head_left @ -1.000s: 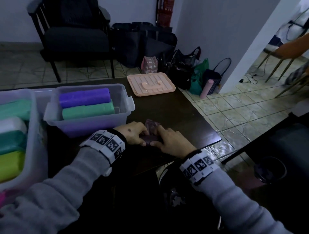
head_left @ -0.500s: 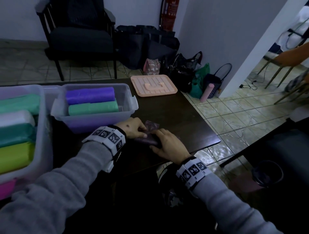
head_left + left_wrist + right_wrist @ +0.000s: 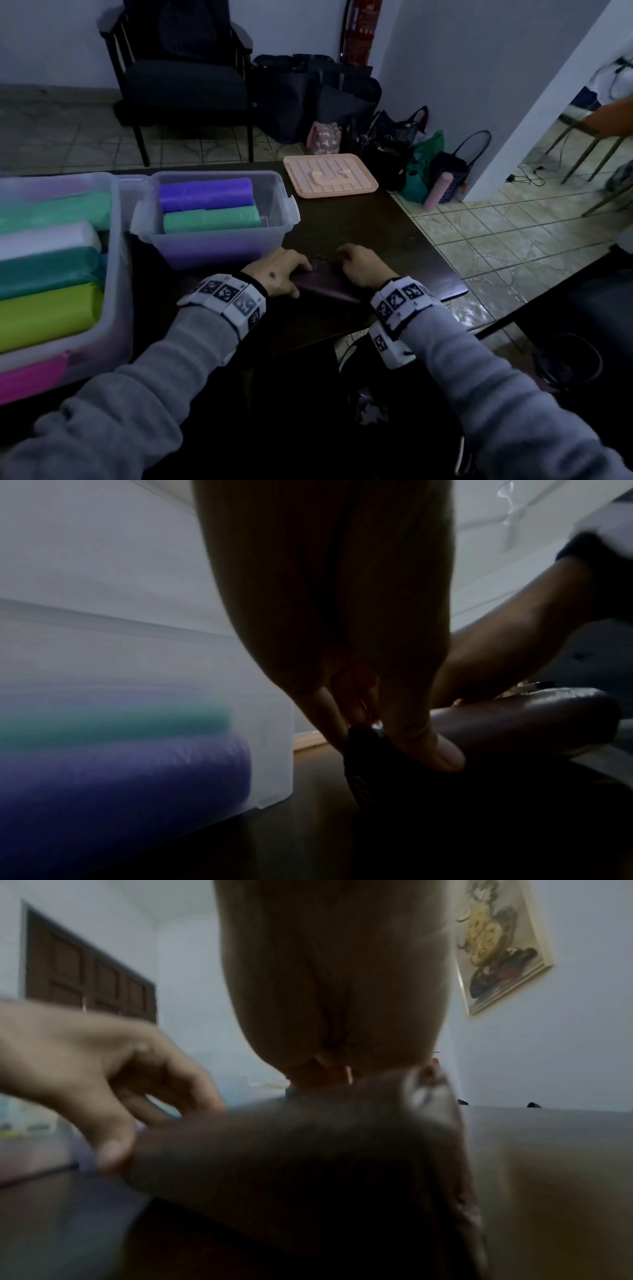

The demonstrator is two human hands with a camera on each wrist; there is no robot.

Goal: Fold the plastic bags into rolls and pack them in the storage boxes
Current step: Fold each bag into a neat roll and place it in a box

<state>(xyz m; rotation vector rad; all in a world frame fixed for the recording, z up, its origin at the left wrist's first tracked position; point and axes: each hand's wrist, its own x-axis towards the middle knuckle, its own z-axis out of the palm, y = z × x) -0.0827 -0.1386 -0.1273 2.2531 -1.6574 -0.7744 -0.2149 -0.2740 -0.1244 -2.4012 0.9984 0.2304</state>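
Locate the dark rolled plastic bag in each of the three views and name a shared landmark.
Head: dark rolled plastic bag lies lower centre on the table, between both hands.
Left wrist: right of centre, beyond the thumb.
Right wrist: centre, filling the foreground.
Shared landmark: the left hand on the roll's end.

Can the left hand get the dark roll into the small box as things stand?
Probably yes. The left hand already grips one end of the dark roll, the small box sits just beyond it with no lid on, and there is free space beside the green roll. The right hand holds the other end.
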